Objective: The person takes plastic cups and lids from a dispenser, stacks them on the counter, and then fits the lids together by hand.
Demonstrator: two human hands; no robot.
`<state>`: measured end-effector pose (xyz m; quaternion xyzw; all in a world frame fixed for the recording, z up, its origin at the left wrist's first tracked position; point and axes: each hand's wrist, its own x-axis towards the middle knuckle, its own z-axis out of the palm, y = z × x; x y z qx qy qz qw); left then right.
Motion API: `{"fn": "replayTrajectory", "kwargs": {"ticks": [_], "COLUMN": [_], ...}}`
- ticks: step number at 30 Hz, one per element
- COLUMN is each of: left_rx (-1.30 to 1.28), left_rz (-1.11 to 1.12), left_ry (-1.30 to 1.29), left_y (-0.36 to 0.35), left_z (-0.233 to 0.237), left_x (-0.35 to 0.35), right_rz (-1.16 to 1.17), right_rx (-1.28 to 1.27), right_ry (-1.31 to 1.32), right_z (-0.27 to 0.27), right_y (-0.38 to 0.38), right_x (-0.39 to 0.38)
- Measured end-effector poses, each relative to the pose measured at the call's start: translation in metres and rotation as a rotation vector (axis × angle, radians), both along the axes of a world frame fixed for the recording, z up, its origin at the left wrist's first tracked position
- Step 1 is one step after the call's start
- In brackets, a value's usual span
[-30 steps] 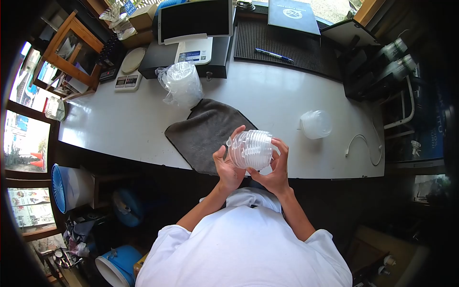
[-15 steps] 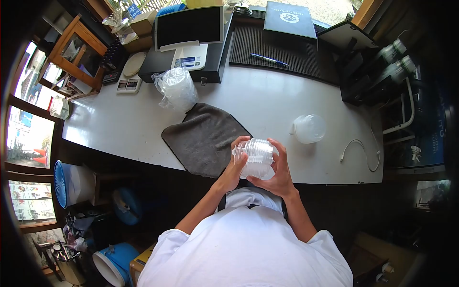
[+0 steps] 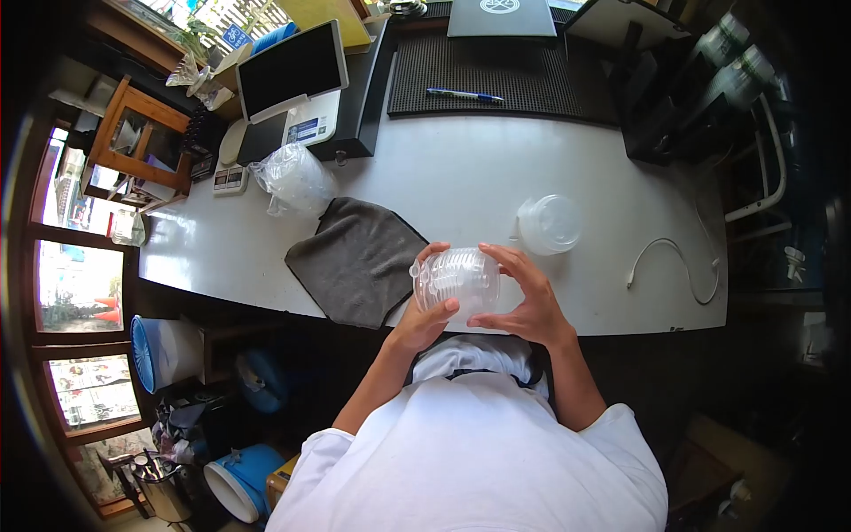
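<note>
Between my two hands, close to the front edge of the table, lies a sideways stack of clear plastic lids (image 3: 459,273). My left hand (image 3: 420,323) closes round its left end, thumb in front and fingers behind. On the right end, the curved fingers and thumb of my right hand (image 3: 537,303) grip the stack. A grey cloth (image 3: 356,262) is spread just left of my hands. To the right, another group of clear plastic lids or tubs (image 3: 551,223) stands on the table. A clear plastic bag (image 3: 297,177) with a stack of translucent items sits behind the cloth.
A tablet (image 3: 291,71) on a stand is at the back left, beside a small scale (image 3: 230,180). On the black mat (image 3: 505,66) lies a pen (image 3: 465,95). A white cable (image 3: 651,244) curls at the right, near black dispensers (image 3: 656,115).
The view has turned and shifted, so the table items appear moved. Both hands still hold the lid stack; the right hand's fingers are spread a little wider round its end.
</note>
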<state>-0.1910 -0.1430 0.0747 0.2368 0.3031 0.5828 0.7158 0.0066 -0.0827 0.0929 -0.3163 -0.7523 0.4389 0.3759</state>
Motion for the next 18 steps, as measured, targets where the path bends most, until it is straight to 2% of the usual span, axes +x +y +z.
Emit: {"fn": "replayTrajectory", "kwargs": {"ticks": [2, 9, 14, 18], "left_rx": [-0.023, -0.004, -0.020, -0.003], "left_rz": [-0.021, -0.036, -0.042, 0.003], "left_ry": [0.023, 0.109, -0.007, -0.071], "left_y": [0.000, 0.007, 0.010, 0.014], "left_z": [0.001, -0.006, -0.016, -0.016], "left_x": [0.004, 0.012, 0.006, 0.004], "right_rz": [0.009, 0.028, 0.026, -0.068], "right_rx": [-0.112, -0.183, -0.390, -0.404], "right_ry": [0.045, 0.042, 0.154, 0.250], "right_z": [0.003, -0.008, -0.014, -0.011], "right_y": [0.003, 0.007, 0.005, 0.004], "right_x": [0.006, 0.017, 0.015, 0.028]}}
